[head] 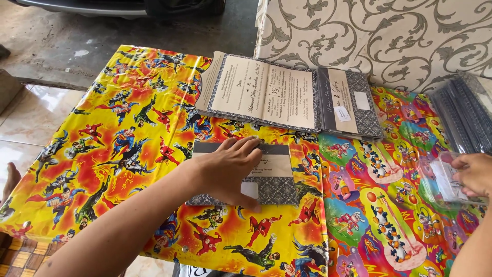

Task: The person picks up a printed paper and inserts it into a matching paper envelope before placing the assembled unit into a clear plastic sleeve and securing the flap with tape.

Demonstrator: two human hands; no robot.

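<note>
1. The left hand (230, 172) lies flat, fingers spread, on a folded grey card (261, 177) mid-table (128, 133).
2. The right hand (474, 174) pinches a clear sleeve (443, 182) (at the right edge).
3. Judged step: card readied; next calls for opening the sleeve's mouth.

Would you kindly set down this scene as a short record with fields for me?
Surface: table under a yellow cartoon-hero sheet, with a second multicoloured cartoon sheet to the right
Left hand: flat on a folded grey patterned card
Right hand: holding a clear plastic sleeve
Behind: opened cards and a stack of closed cards
Far right: pile of clear sleeves
Backdrop: cream cloth with a grey scroll pattern
</note>
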